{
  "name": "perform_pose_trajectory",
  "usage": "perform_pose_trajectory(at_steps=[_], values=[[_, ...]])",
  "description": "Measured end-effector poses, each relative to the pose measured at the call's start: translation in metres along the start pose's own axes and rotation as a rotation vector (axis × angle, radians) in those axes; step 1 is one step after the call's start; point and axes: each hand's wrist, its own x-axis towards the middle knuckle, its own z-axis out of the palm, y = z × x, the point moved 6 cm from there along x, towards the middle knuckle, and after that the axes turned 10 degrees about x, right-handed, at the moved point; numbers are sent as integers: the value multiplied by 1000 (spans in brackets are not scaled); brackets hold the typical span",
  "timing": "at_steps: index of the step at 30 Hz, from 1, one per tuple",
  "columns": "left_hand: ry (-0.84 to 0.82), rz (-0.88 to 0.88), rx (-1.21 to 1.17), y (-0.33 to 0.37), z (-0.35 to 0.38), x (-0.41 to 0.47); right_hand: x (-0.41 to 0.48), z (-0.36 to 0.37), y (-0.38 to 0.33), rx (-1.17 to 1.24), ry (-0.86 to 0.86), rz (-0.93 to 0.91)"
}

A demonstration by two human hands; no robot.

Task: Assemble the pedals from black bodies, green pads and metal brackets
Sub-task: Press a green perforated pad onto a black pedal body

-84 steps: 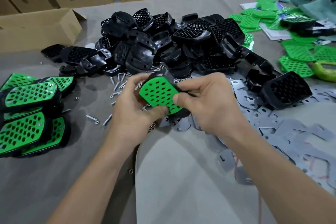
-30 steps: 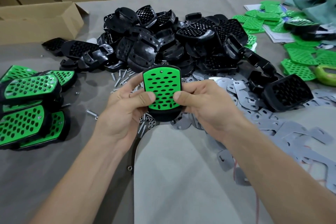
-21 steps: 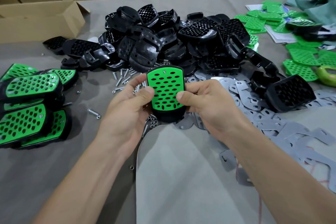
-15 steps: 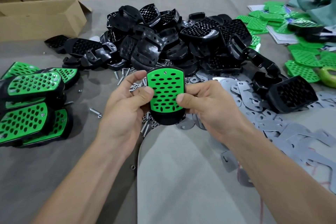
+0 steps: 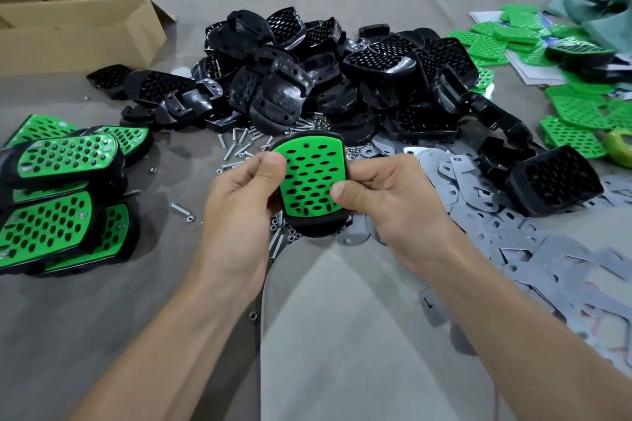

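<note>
Above the grey bench (image 5: 102,335) both grips are closed round one black body (image 5: 316,228), left hand (image 5: 239,205) and right hand (image 5: 386,198) thumbing its green pad (image 5: 313,174) down. It has swung from tilted to square-on. The pad looks seated, so a bracket probably comes next. Forearms converge, wrists low.

- Pedal (image 5: 313,181): black body hidden behind its green pad (image 5: 307,164) and both hands, save a lip at the bottom; back unseen.
- Left hand (image 5: 239,212): all but the thumb lay behind the pedal.
- Right hand (image 5: 386,202): fingers (image 5: 372,171) curled round the pedal's edge, tips out of sight.
- Finished pedals (image 5: 51,229): stack cut by the left edge; lower ones covered.
- Brackets (image 5: 533,243): spread ran under the right forearm and off the right edge.
- Screws (image 5: 239,143): some lay under the hands.
- Loose pads (image 5: 578,109): blurred, cut off at right.
- Yellow-green object (image 5: 620,147): cut off; kind unclear.
</note>
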Motion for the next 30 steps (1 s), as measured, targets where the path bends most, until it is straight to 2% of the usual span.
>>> perform_pose_trajectory(at_steps=[6, 11, 14, 19, 22, 25, 30], values=[[52, 8, 6, -3, -4, -1, 4, 5, -2, -167, 10, -77], [95, 153, 141, 6, 0, -4, 2, 6, -5, -211, 0, -116], [44, 195, 164, 8, 0, -2, -1, 7, -7, -207, -10, -125], [52, 142, 69, 6, -4, -1, -3, 11, -7, -172, -11, -142], [75, 69, 28, 1, -5, -3, 0, 14, -3, -126, -66, -33], [80, 18, 6, -3, -5, -6, 0, 10, -3, -78, -42, 42], [40, 16, 49, -4, 2, -5, -2, 11, -13, 29, -116, -15]])
